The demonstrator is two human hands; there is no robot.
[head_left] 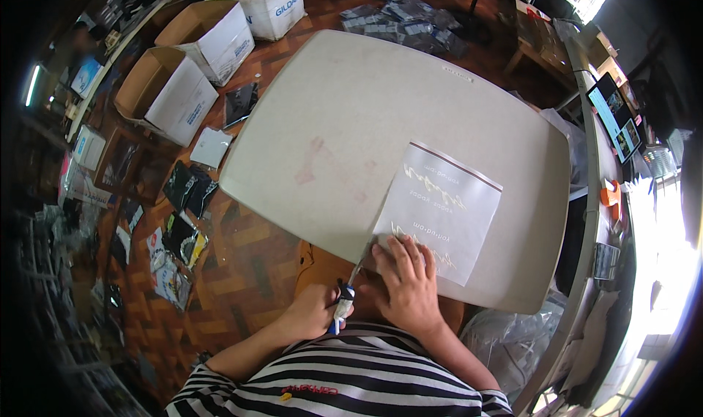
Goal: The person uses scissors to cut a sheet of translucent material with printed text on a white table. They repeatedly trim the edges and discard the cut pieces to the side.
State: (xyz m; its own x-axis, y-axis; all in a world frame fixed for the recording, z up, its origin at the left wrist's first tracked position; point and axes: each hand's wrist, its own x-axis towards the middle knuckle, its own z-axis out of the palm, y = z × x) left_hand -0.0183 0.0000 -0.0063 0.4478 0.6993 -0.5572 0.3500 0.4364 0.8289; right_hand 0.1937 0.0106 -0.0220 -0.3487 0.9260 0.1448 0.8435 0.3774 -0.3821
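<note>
On the pale table (307, 102) lies a translucent sheet (461, 226) with mirrored script lettering and a dark strip along its far edge. My left hand (315, 314) is closed on scissors (344, 307) with blue handles wrapped in white, their metal blades reaching up to the sheet's near left corner. My right hand (403, 285) rests with fingers spread on that corner, just right of the blades. Whether the blades are cutting into the sheet is hard to tell.
White cardboard boxes (179, 109) stand on the wooden floor at left, near bagged items (190, 190); more packets (399, 18) lie beyond the table. At right are a long counter with a screen (606, 109), an orange tool (611, 194) and a plastic-wrapped bundle (512, 333).
</note>
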